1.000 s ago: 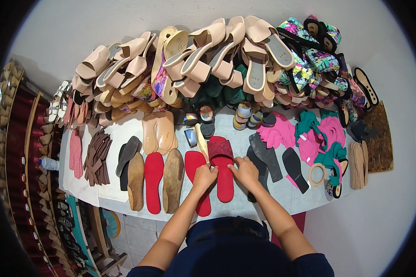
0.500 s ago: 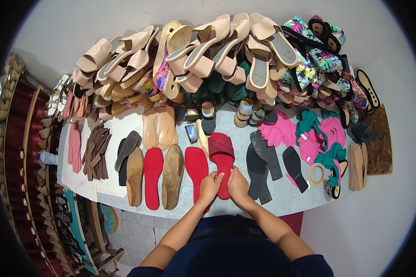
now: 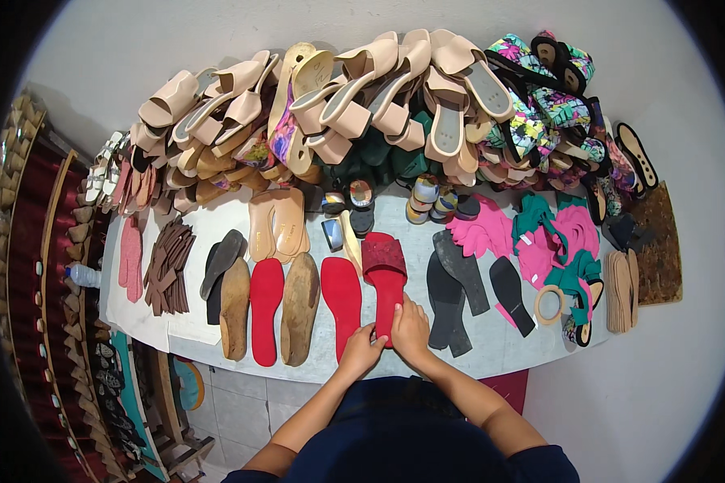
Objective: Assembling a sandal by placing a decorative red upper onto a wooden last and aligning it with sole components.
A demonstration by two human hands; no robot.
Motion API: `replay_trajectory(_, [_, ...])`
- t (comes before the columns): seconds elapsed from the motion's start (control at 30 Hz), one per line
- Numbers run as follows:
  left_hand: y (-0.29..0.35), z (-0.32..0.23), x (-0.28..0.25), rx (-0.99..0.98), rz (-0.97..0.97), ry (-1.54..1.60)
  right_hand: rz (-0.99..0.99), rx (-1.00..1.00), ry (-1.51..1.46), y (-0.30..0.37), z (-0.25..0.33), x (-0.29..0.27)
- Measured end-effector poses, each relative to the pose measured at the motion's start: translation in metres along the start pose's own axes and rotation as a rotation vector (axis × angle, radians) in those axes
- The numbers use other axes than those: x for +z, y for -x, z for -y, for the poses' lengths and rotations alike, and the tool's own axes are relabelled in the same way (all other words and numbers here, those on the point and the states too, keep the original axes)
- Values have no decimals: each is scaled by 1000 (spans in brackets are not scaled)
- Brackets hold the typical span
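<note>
A red slide sandal [image 3: 388, 294] with a wide, darker red strap lies toe-away at the table's near side. My right hand [image 3: 412, 332] closes round the right edge of its heel. At the heel's left edge, my left hand [image 3: 362, 352] has its fingers curled and its thumb on the sandal; the fingertips are partly hidden. Just left of the sandal is a red insole [image 3: 343, 294], its heel end partly behind my left hand. Farther left, another red insole [image 3: 266, 314] lies between two wooden shoe lasts [image 3: 300, 310] [image 3: 234, 310].
Black soles [image 3: 446, 302] lie right of the sandal, near a tape roll [image 3: 549, 304] and pink and green straps [image 3: 540, 241]. Beige heeled sandals [image 3: 362, 88] pile high along the back wall. Brown strips [image 3: 169, 266] and tan insoles [image 3: 278, 225] sit at left.
Both hands have slid down the sandal toward its heel, the left one shifting lower. More of the red footbed shows. The sandal itself has barely moved.
</note>
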State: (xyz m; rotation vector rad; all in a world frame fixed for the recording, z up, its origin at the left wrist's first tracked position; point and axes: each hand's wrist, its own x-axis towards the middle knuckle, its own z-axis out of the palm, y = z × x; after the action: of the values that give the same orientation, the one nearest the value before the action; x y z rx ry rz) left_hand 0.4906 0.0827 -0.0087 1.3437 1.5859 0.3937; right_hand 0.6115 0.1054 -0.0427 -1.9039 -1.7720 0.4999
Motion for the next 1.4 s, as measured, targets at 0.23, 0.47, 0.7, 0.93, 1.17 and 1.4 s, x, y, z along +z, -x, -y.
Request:
replay_trajectory(0.23, [-4,-6,2,-45,1,-42,-70,13,95,0,0,12])
replay_trajectory(0.47, [-10,-10,-6,-67,57,-57,-86,33,70,1,0,13])
replay_trajectory(0.7, [-11,4,0,-11,22,-4,13,101,-71,1,2,4])
replay_trajectory(0.93, [-4,5,5,38,31,119,50,127,-235,12,-5,-11])
replay_trajectory(1.17, [13,3,27,104,-2,75,228,371,-691,35,-20,-5])
replay_trajectory(1.4, [-1,15,31,-217,-85,544,521,744,-1183,16,-12,-37])
